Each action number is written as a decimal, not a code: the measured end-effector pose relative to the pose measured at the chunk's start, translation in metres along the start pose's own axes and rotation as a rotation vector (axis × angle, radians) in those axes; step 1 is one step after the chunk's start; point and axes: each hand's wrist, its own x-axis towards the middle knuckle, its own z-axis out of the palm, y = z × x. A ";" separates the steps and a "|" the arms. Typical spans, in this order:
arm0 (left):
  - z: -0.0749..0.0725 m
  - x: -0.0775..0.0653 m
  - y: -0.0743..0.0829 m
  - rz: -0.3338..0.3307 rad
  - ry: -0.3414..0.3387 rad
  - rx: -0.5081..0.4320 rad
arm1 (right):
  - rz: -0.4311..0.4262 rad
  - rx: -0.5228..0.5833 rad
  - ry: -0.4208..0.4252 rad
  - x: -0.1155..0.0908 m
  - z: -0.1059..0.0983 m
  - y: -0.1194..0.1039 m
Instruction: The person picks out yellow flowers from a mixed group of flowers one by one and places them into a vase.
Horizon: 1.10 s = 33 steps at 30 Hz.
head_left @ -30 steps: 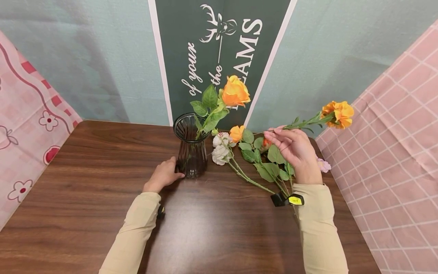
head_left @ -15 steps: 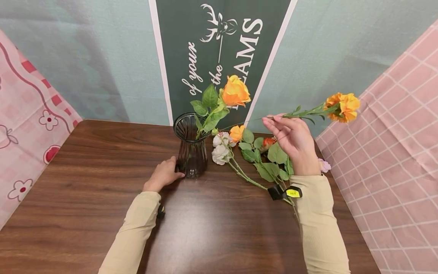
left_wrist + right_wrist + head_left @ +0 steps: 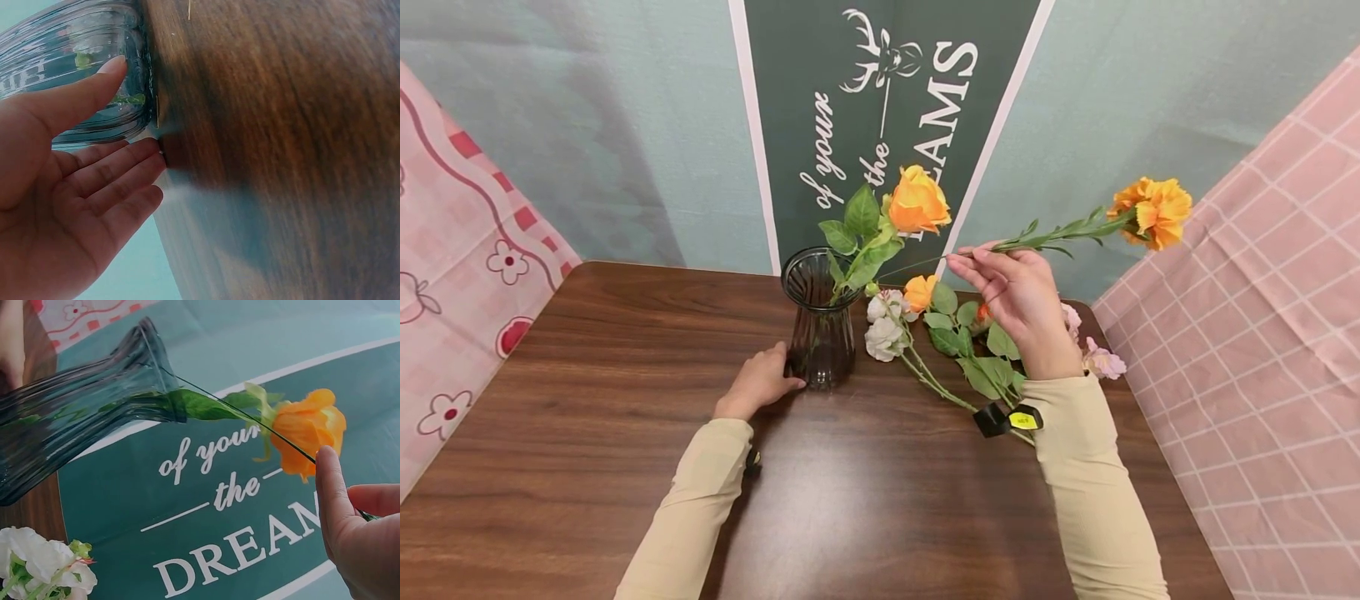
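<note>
A dark glass vase [image 3: 822, 348] stands upright on the wooden table, with an orange rose [image 3: 919, 202] leaning right out of its mouth. My left hand [image 3: 760, 383] rests against the vase's base. In the left wrist view its thumb [image 3: 94, 90] lies along the glass and the other fingers extend nearly straight beside it. My right hand [image 3: 1017, 292] pinches the stem of a ruffled orange flower [image 3: 1159, 213], carnation-like, its head pointing right. The thin stem [image 3: 250, 419] runs left toward the vase; in the right wrist view its end overlaps the rim.
Right of the vase lie white flowers [image 3: 886, 337], a small orange flower [image 3: 920, 293] and green leaves [image 3: 981, 375]. Pink flowers [image 3: 1103, 360] lie near the table's right edge, partly behind the right arm. A printed cloth [image 3: 895, 108] hangs behind the table.
My right hand has risen and moved left with the orange flower, bringing its stem nearer the vase. More of the pink flowers now shows. The left hand and vase have stayed put.
</note>
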 end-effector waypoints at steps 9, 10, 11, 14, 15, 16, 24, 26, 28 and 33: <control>0.000 0.000 0.000 0.005 -0.002 0.001 | -0.002 -0.195 -0.041 0.002 0.008 0.012; 0.000 0.000 0.000 0.005 -0.002 0.001 | -0.002 -0.206 -0.046 0.002 0.009 0.013; 0.000 0.001 0.000 0.005 -0.001 0.002 | -0.004 -0.223 -0.051 0.003 0.010 0.015; 0.001 0.001 0.000 0.005 0.001 0.001 | -0.005 -0.267 -0.062 0.004 0.012 0.018; 0.001 0.001 0.000 0.003 -0.001 -0.001 | -0.003 -0.283 -0.063 0.004 0.013 0.019; 0.001 0.001 0.000 0.002 -0.003 0.000 | -0.001 -0.302 -0.063 0.005 0.014 0.020; 0.000 0.001 0.000 0.006 0.006 0.005 | 0.045 -0.403 -0.067 0.009 0.018 0.025; 0.000 0.001 0.000 0.009 0.009 0.009 | 0.060 -0.431 -0.064 0.010 0.019 0.026; 0.000 0.001 0.000 0.011 0.012 0.013 | 0.073 -0.459 -0.060 0.011 0.020 0.027; 0.001 0.001 0.000 0.014 0.013 0.016 | 0.084 -0.540 -0.052 0.015 0.024 0.031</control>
